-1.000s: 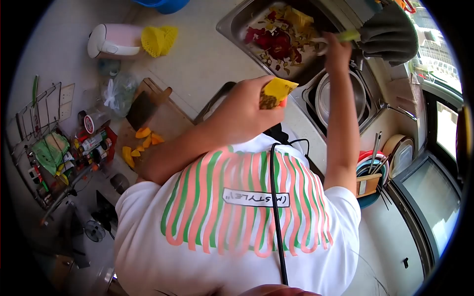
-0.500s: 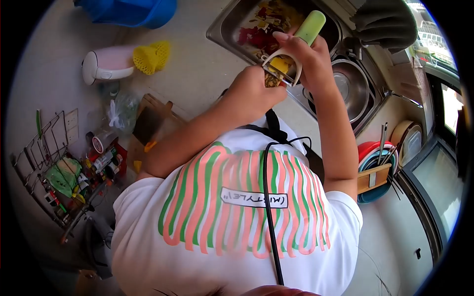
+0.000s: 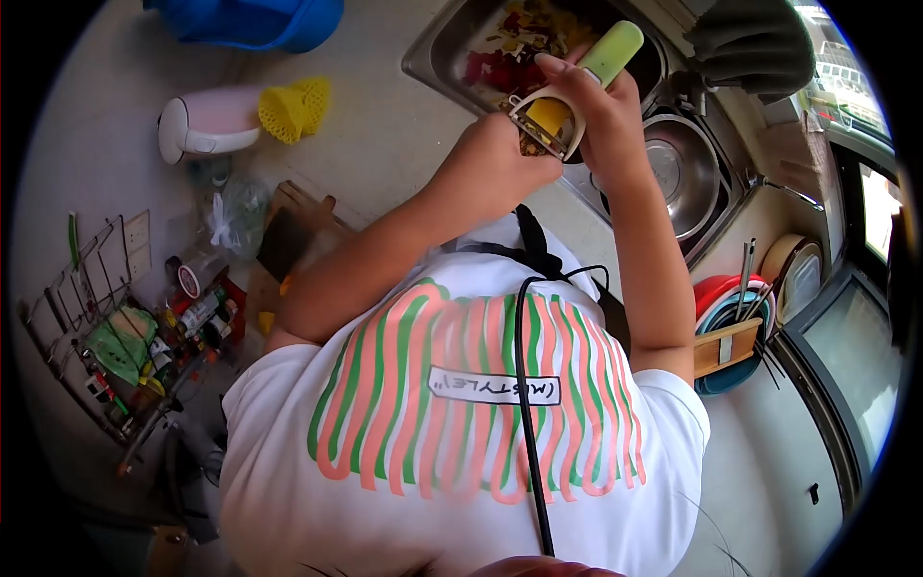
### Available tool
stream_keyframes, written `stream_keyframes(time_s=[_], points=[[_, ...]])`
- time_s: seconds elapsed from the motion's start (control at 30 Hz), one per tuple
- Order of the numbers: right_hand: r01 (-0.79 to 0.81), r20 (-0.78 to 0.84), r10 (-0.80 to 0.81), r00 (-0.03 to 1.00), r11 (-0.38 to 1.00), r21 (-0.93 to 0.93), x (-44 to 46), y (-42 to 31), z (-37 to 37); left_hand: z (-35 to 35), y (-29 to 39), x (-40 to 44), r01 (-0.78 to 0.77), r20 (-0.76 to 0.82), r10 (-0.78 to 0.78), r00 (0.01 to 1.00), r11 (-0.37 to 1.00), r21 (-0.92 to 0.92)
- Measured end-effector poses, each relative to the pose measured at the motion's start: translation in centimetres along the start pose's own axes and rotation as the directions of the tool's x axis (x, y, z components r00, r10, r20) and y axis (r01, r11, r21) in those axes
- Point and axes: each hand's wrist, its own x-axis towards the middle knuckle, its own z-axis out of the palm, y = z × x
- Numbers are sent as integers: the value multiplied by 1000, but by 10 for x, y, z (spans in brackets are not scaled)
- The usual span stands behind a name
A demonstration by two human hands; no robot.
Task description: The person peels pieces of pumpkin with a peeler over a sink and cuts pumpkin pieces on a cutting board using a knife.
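Observation:
My right hand [image 3: 611, 125] is closed around a Y-shaped peeler [image 3: 614, 50] with a light green handle and a white head. Its blade lies across a yellow-fleshed piece with mottled brown skin [image 3: 548, 116], whose exact kind I cannot make out. My left hand [image 3: 505, 159] grips that piece from the near side, fingers curled and partly hiding it. Both hands are over the near edge of the steel sink [image 3: 423, 65]. Red, yellow and pale peelings [image 3: 510, 60] lie in the basin beyond them.
A metal bowl [image 3: 687, 168] sits in the second basin, near the tap [image 3: 690, 91]. On the left are a pink-and-white appliance [image 3: 216, 125], a yellow mesh thing [image 3: 296, 110] and a blue container [image 3: 260, 21]. Stacked basins [image 3: 726, 293] stand at right, a wire rack [image 3: 77, 327] at far left.
The peeler's head has shifted slightly left and down across the yellow piece. My left hand has moved slightly, and both hands keep their hold.

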Motion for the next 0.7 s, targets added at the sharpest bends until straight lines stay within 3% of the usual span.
stream_keyframes(time_s=[0.07, 0.13, 0.17, 0.2, 0.23, 0.27, 0.37, 0.4, 0.43, 0.47, 0.5, 0.53, 0.6, 0.63, 0.67, 0.7], points=[[0, 14, 0, 1000, 1000, 24, 5, 2, -6, 3, 7, -6, 44, -2, -44, 999, 999, 31], [7, -7, -6, 1000, 1000, 20, 16, 13, -18, 5, 1, -11, -19, -23, 20, 1000, 1000, 21], [116, -160, -106, 982, 992, 54, 37, 34, -42, 5, 0, -12, -57, -35, 58, 998, 998, 19], [124, -310, -234, 921, 934, -336, 56, 49, -89, 5, 9, -26, -100, -19, 100, 995, 995, 19], [37, -436, -158, 886, 961, -273, 61, 55, -117, 4, 20, -43, -140, 3, 140, 990, 990, 19], [-8, -390, -133, 911, 941, -339, 59, 59, -142, -3, 23, -48, -140, 24, 139, 990, 990, 18], [-127, -315, -39, 948, 862, -490, 41, 41, -121, -11, 4, -31, -163, -14, 163, 986, 973, -165], [-121, -330, -21, 944, 906, -405, 36, 44, -114, -12, -2, -24, -225, 0, 231, 973, 950, -217], [-107, -339, -9, 941, 941, -322, 32, 45, -105, -13, -3, -21, -111, 19, 127, 992, 920, -377], [-58, -379, 77, 922, 996, 62, 23, 38, -85, -12, -4, -18, -157, 14, 171, 985, 932, -328], [-20, -466, 172, 868, 950, 313, 20, 30, -64, -12, -6, -17, -198, 12, 209, 978, 941, -276], [-3, -406, 222, 886, 880, 475, 14, 32, -65, -9, -6, -15, -239, -27, 242, 970, 923, -302], [-9, -137, 149, 979, 709, 705, 3, 41, -65, -1, -6, -11, -319, -97, 305, 947, 882, -347], [-51, 59, 8, 998, 637, 769, -3, 44, -61, 2, -6, -10, -353, -129, 329, 936, 872, -340], [-21, -123, 182, 976, 634, 773, -14, 26, -34, 4, -8, -8, -387, -162, 352, 922, 860, -333], [-39, -82, 159, 984, 637, 770, -20, 24, -25, 7, -10, -7, -419, -195, 374, 907, 848, -325]])
